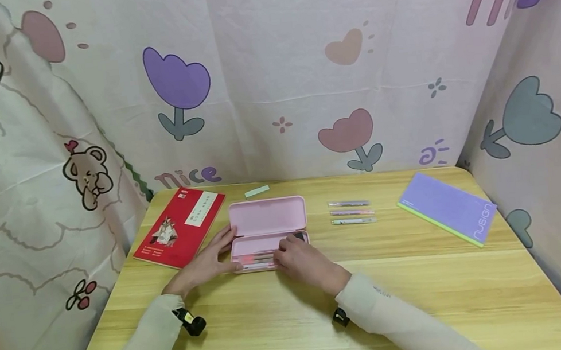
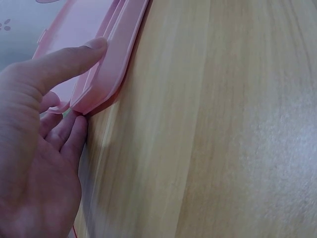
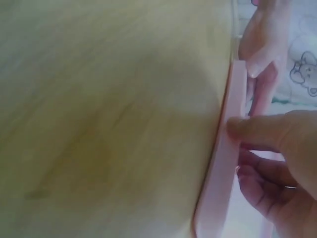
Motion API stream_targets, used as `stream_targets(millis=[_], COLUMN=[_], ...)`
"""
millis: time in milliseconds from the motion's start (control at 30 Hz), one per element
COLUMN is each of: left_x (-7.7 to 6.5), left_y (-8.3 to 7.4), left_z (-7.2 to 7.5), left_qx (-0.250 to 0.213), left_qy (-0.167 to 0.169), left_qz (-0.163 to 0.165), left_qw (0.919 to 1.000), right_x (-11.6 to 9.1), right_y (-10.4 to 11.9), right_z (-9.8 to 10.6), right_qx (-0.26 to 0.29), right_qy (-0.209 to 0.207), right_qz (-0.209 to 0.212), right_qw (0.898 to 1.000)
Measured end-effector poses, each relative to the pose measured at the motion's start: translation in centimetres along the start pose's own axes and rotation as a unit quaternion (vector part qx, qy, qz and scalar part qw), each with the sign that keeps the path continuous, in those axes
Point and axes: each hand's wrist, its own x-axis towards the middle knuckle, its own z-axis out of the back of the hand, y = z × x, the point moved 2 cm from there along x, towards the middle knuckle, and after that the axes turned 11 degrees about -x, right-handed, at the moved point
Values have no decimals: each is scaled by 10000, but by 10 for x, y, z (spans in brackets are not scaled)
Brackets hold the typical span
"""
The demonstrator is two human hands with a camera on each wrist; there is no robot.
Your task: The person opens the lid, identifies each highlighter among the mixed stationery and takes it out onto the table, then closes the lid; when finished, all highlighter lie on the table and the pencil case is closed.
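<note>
A pink pencil case [image 1: 267,217] lies with its lid raised on the table. Pink and white pens [image 1: 256,260] are inside it, and a small black item [image 1: 299,235] sits at its right end. My left hand [image 1: 205,269] grips the case's left end, thumb [image 2: 96,47] on the front wall and fingers round the side. My right hand [image 1: 303,262] reaches into the right half, over the pens' ends. Its thumb [image 3: 240,130] touches the front wall, with the other fingers curled inside the case. I cannot tell whether they hold a pen.
Three pens [image 1: 351,212] lie in a row right of the case. A purple notebook [image 1: 447,208] is farther right, a red booklet [image 1: 177,230] at the left. Behind the case lies a pale green strip [image 1: 257,191]. A printed curtain [image 1: 260,85] surrounds the wooden table [image 1: 277,325].
</note>
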Motion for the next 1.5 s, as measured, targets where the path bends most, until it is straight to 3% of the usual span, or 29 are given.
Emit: stream_targets(millis=[133, 333, 633, 933, 1100, 1500], left_x=[0, 0, -1, -2, -2, 1], left_y=[1, 1, -1, -1, -2, 0], left_z=[0, 0, 1, 1, 1, 2], left_qx=[34, -26, -11, 25, 34, 106], left_qy=[9, 32, -27, -3, 0, 7], left_qz=[-23, -66, -10, -126, -129, 40], left_qw=[10000, 10000, 10000, 9999, 9999, 9999], right_x=[0, 1, 4, 3, 0, -21], right_y=[3, -5, -19, -23, -25, -51], right_z=[-1, -7, -16, -26, -30, -21], right_qx=[112, 1252, 2631, 3137, 3434, 4237], right_qy=[159, 189, 302, 27, 5, -341], right_qz=[-18, -275, -792, -1014, -1384, -2044], right_qw=[9998, 9916, 9610, 9441, 9289, 8818])
